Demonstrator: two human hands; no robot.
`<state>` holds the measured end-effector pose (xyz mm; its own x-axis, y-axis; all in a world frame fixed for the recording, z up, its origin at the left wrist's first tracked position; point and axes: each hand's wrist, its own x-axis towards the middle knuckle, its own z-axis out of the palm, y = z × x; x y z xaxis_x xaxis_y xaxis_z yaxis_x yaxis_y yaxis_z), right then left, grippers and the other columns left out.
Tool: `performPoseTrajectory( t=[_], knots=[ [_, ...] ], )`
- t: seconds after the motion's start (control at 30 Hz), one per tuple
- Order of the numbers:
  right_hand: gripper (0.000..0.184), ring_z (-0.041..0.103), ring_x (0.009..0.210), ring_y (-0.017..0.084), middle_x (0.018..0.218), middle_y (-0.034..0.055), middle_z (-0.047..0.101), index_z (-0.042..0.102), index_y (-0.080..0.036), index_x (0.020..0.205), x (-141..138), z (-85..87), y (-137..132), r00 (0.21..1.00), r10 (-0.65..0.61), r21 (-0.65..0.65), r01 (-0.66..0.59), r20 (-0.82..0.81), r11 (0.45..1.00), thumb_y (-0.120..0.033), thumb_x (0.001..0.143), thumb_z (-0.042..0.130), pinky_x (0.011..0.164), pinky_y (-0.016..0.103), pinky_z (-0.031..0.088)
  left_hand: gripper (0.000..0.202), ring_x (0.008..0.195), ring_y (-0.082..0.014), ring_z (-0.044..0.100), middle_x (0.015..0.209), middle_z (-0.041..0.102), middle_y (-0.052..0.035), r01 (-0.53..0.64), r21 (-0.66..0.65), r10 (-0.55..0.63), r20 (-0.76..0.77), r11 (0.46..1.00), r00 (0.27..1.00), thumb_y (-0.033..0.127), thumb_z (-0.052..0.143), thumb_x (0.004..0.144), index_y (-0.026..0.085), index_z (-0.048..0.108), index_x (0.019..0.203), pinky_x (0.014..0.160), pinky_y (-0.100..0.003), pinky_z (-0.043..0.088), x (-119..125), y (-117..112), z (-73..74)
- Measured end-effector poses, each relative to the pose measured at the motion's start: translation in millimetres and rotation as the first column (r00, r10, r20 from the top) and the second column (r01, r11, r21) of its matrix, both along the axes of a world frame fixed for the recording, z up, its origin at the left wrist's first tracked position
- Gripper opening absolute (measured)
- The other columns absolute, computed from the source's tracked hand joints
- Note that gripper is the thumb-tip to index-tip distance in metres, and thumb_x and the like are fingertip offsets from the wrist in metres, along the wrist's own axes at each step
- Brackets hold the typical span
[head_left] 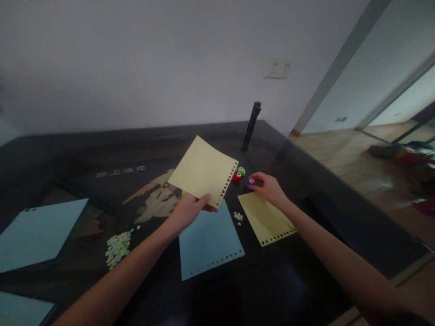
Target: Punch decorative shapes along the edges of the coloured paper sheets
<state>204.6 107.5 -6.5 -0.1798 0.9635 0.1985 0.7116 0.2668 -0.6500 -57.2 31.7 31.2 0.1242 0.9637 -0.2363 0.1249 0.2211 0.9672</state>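
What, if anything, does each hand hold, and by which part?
Left hand: the raised yellow sheet, by its lower edge near a punched corner. Right hand: at the right side of the purple gadget; whether it grips is unclear.

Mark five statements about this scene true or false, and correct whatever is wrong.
1. The left hand holds a yellow sheet with holes along one edge. True.
2. The red item is next to a green one. True.
3. The fingers of the right hand are on the red item. False: they are on the purple item.
4. The larger pile of paper bits lies right of the middle blue sheet. False: it lies to the left of that sheet.
5. The middle blue sheet has holes along its near edge. True.
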Motion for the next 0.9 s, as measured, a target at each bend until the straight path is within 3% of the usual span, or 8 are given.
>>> performPoseTrajectory(
  t=[0.23,0.5,0.6,0.73,0.83,0.9],
  knots=[
    [0.019,0.06,0.08,0.018,0.091,0.0078,0.067,0.068,-0.015,0.089,-3.4,-11.3,19.7,0.995,0.039,0.045,-0.043,0.096,0.998,-0.018,0.07,0.067,0.077,0.034,0.047,0.015,0.064,-0.0206,0.07,0.069,0.072,-0.0086,0.059,0.04,-0.057,-0.059,0.997,0.997,0.022,0.055,0.082,0.014,0.064,0.072,0.068,-0.032,0.056,-0.9,-0.9,3.0],
    [0.025,0.059,0.079,0.021,0.09,0.0076,0.064,0.067,-0.016,0.091,-6.5,-15.8,25.2,0.997,0.01,0.092,-0.018,0.078,0.996,-0.024,0.068,0.071,0.075,0.036,0.047,0.015,0.064,-0.0187,0.067,0.066,0.07,-0.0066,0.111,0.049,-0.105,-0.119,0.993,0.987,0.023,0.053,0.083,0.012,0.063,0.077,0.067,-0.032,0.054,-4.9,2.0,-4.2],
    [0.029,0.059,0.08,0.022,0.092,0.0084,0.064,0.068,-0.017,0.09,-1.9,0.9,23.1,0.999,0.009,0.101,-0.014,0.051,0.995,-0.021,0.063,0.075,0.075,0.038,0.048,0.016,0.064,-0.0183,0.066,0.068,0.07,-0.0069,0.141,0.053,-0.131,-0.155,0.989,0.979,0.023,0.052,0.083,0.011,0.063,0.082,0.067,-0.032,0.053,-7.6,5.3,-10.3],
    [0.017,0.062,0.083,0.021,0.092,0.008,0.068,0.069,-0.019,0.092,1.7,36.9,11.1,1.0,0.016,0.094,-0.015,-0.019,0.995,-0.027,0.079,0.061,0.076,0.037,0.048,0.019,0.061,-0.0166,0.062,0.065,0.069,-0.0061,0.265,0.065,-0.244,-0.23,0.962,0.942,0.026,0.051,0.085,0.011,0.063,0.079,0.063,-0.03,0.05,-11.3,8.3,-16.7],
    [0.024,0.063,0.074,0.018,0.082,0.0052,0.07,0.069,-0.02,0.09,-5.4,54.6,-1.6,0.975,0.085,-0.085,-0.104,-0.203,0.991,-0.039,0.085,0.055,0.069,0.034,0.049,0.018,0.062,-0.0158,0.062,0.066,0.069,-0.0048,0.317,0.044,-0.299,-0.231,0.948,0.926,0.025,0.051,0.085,0.012,0.063,0.084,0.063,-0.029,0.05,-12.3,6.9,-19.4],
    [0.024,0.063,0.071,0.017,0.079,0.0038,0.071,0.067,-0.02,0.091,-12.3,57.7,-7.8,0.947,0.085,-0.197,-0.152,-0.311,0.969,-0.041,0.08,0.061,0.067,0.033,0.048,0.018,0.065,-0.0157,0.064,0.072,0.07,-0.0046,0.347,0.031,-0.335,-0.2,0.937,0.921,0.025,0.052,0.084,0.012,0.062,0.09,0.064,-0.029,0.05,-12.1,4.6,-20.4]
  ],
)
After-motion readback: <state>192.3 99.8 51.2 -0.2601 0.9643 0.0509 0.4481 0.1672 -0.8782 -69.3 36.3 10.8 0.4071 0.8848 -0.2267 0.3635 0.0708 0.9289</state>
